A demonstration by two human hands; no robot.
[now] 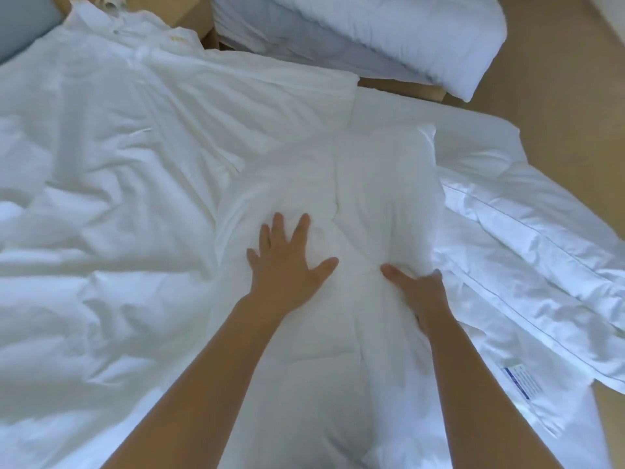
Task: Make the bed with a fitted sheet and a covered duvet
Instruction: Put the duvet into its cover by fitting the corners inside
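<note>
Two bare hands on a white duvet [372,184] in mid-frame.
A wrinkled white sheet [118,198] fills the left. At centre the left hand [287,262] lies flat on the duvet, fingers straight and spread. Just right of it the right hand [417,289] rests on the duvet, thumb out, fingers hidden behind a fold, so its grip cannot be told. A blue-printed label [517,382] sits lower right.

Left of the left hand [287,262] the rumpled duvet cover [101,198] lies low and wide, with free passage above it. The puffy duvet [365,184] rises between and ahead of both hands. Just beside the right hand [419,289] a piped white cover [527,238] bunches at the bed edge. Beyond it lies bare floor [575,96], then a second bed [372,28].
</note>
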